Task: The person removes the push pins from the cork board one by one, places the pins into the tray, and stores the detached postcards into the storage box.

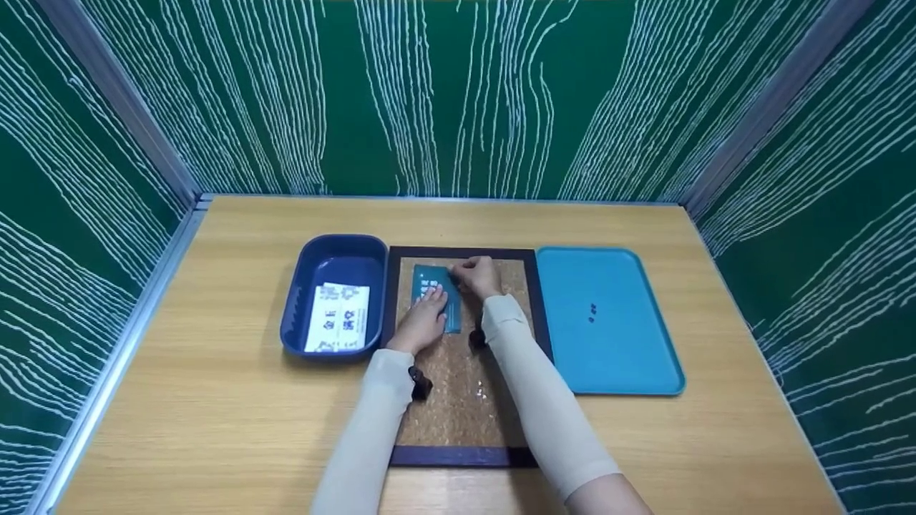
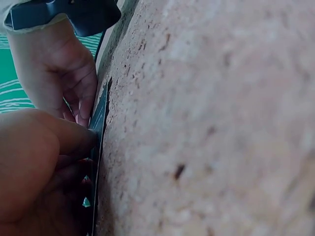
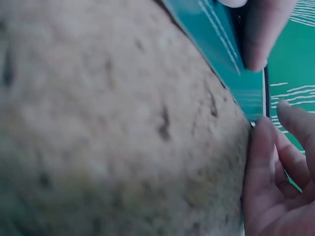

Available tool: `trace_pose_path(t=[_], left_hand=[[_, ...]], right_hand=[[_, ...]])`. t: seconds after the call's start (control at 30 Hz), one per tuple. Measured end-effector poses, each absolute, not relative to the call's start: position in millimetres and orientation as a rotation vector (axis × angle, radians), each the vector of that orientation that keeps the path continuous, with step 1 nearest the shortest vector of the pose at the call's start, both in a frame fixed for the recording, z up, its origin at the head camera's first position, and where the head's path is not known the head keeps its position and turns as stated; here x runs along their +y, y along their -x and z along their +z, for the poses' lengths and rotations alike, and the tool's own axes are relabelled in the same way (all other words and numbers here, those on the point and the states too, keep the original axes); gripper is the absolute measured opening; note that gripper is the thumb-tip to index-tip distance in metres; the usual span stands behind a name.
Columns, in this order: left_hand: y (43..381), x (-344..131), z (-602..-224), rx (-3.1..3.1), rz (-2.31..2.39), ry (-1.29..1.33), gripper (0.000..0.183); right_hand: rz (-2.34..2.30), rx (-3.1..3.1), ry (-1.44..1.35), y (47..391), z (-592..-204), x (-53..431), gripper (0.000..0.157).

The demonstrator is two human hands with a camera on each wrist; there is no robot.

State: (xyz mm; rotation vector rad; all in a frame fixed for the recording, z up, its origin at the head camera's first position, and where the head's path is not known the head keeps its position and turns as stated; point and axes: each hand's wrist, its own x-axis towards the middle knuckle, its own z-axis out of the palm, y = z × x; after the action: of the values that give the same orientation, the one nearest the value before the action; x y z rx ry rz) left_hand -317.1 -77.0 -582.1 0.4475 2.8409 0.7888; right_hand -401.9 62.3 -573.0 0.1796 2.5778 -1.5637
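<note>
A teal printed card with white characters lies on the cork board, toward its upper left. My left hand rests on the card with its fingers stretched out, covering part of the print. Bent at the card's upper right corner are the fingers of my right hand. In the right wrist view, the thumb of that right hand sits right at the corner of the teal card, with the forefinger a little apart from it. I cannot tell whether the right fingers pinch anything.
Left of the board stands a dark blue bin holding white printed cards. To the right lies a teal tray with a few small dark pieces. Small clear pieces lie on the cork. Green patterned panels surround the table.
</note>
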Motion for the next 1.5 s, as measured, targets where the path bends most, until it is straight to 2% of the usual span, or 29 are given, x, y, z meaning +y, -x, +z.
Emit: trace_pose_path(t=[0.43, 1.1, 1.5], left_hand=[[317.1, -76.4, -583.6, 2.857, 0.792, -0.447, 0.047], [315.8, -75.4, -583.3, 2.859, 0.785, -0.439, 0.048], [315.6, -74.4, -583.7, 2.863, 0.768, -0.435, 0.047]], right_hand=[[-1.595, 2.519, -0.122, 406.1, -580.0, 65.8, 0.015], [-1.436, 2.567, -0.048, 404.8, -577.7, 65.3, 0.019], [-1.262, 2.672, 0.117, 405.4, -577.9, 66.9, 0.023]])
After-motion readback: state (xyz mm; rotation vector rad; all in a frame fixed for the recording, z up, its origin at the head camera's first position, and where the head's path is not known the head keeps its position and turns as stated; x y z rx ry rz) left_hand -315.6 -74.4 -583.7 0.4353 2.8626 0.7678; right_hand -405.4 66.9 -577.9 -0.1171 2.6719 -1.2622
